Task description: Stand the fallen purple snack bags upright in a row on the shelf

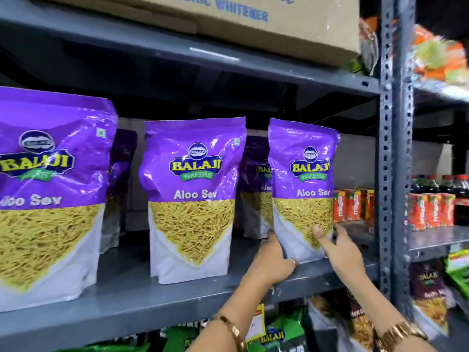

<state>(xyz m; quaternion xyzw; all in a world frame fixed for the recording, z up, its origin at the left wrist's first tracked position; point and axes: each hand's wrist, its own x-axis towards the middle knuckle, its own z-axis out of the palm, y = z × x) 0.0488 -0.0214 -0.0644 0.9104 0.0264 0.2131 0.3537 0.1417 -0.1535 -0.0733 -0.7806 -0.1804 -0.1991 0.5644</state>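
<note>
Three purple Balaji Aloo Sev bags stand upright along the front of the grey shelf (157,298): a left bag (48,194), a middle bag (193,194) and a right bag (303,189). My left hand (272,260) grips the right bag's lower left edge. On the bag's lower right side, my right hand (340,247) rests its thumb on the front and its fingers behind. More purple bags (255,189) stand behind the gaps, partly hidden.
Small orange cartons (351,204) sit on the shelf just right of the right bag. A perforated steel upright (396,174) bounds the bay. A cardboard box (266,24) rests on the shelf above. Green and other snack bags hang below.
</note>
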